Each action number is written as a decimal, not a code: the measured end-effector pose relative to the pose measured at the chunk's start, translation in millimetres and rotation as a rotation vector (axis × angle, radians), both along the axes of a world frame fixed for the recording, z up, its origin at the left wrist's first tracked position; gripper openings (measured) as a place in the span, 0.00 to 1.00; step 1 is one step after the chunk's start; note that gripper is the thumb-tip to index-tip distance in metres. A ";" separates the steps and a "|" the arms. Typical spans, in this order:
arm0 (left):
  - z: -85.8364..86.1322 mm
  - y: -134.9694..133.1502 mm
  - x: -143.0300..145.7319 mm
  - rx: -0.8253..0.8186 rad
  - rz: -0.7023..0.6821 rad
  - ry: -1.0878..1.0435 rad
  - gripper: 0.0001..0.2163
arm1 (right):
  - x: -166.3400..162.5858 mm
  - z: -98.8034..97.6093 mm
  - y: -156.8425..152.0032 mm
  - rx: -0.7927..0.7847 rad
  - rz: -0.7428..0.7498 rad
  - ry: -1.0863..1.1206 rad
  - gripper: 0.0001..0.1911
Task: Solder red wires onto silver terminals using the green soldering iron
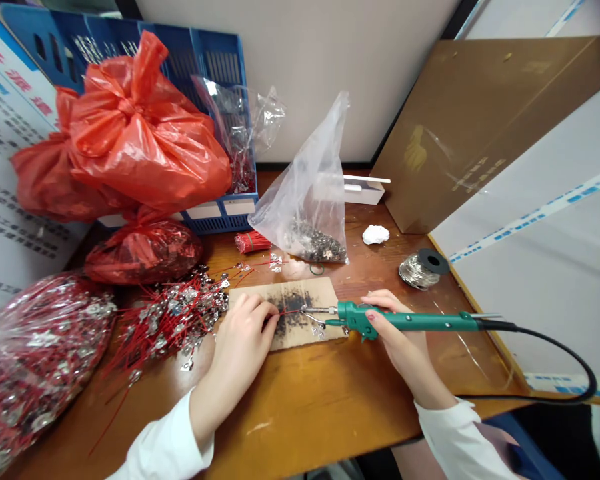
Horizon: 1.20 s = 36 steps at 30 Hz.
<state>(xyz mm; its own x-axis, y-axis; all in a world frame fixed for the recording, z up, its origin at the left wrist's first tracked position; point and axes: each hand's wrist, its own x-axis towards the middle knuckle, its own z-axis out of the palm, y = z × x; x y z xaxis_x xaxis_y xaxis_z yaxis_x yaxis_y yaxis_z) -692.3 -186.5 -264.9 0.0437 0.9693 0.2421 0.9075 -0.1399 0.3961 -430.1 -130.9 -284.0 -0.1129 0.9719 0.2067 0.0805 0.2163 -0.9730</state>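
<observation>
Soldering iron (410, 321) sits in my right hand (400, 337), which is curled shut around its green handle, the tip just at a metal terminal (314, 320) on a red wire (290, 312). My left hand (243, 353) pinches that wire, nearly closed, against scorched cardboard (300, 333) on the wooden surface (300, 413). Left of the cardboard I see a heap of red-wired terminals (170, 320). Beyond lie a clear plastic bag of metal parts (310, 200), red plastic bags (145, 140), and a coil of solder wire (420, 270).
</observation>
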 end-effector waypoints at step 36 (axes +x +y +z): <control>2.3 -1.2 2.5 -0.035 0.024 -0.018 0.09 | 1.8 -7.5 5.6 -0.025 -0.035 0.094 0.06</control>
<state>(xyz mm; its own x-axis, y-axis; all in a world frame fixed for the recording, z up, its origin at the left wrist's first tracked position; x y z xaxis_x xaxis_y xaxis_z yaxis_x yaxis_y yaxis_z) -689.7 -187.7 -262.5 0.0166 0.9778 0.2088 0.9030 -0.1043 0.4168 -428.3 -125.4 -291.5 -0.0599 0.9799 0.1902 -0.0047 0.1902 -0.9817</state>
